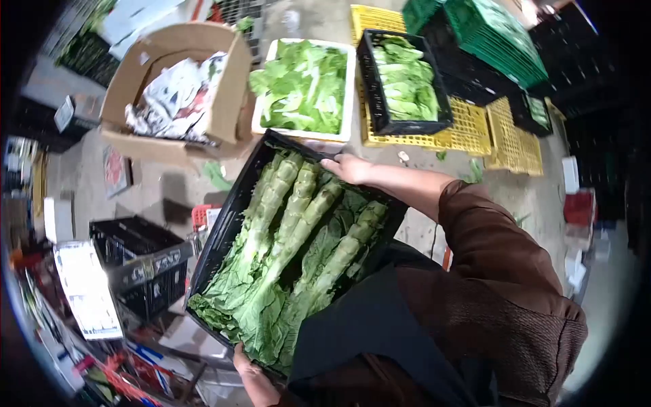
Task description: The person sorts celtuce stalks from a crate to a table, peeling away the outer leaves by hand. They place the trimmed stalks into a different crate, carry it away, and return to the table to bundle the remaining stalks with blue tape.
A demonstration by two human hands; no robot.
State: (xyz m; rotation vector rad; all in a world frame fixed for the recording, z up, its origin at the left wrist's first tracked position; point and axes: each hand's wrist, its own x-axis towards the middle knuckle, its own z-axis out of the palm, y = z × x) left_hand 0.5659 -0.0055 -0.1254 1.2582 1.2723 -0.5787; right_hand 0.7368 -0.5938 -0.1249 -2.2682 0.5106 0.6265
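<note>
Above the floor (144, 193): crate (234, 210), left hand (245, 363) and right hand (347, 169) grasping opposite ends, presumably to balance its weight; stalks (302, 227) laid lengthwise, likely to fit

Grey floor (529, 203), scattered with leaf scraps, extends ahead of and to the right of my right fingers (329, 165); on it lie yellow perforated pallets (468, 129), with stacked green crates (502, 47) farther off. Well to the left of my left fingers (240, 356), a glaring white panel (88, 292), its nature indistinguishable, forms the brightest area.
</note>
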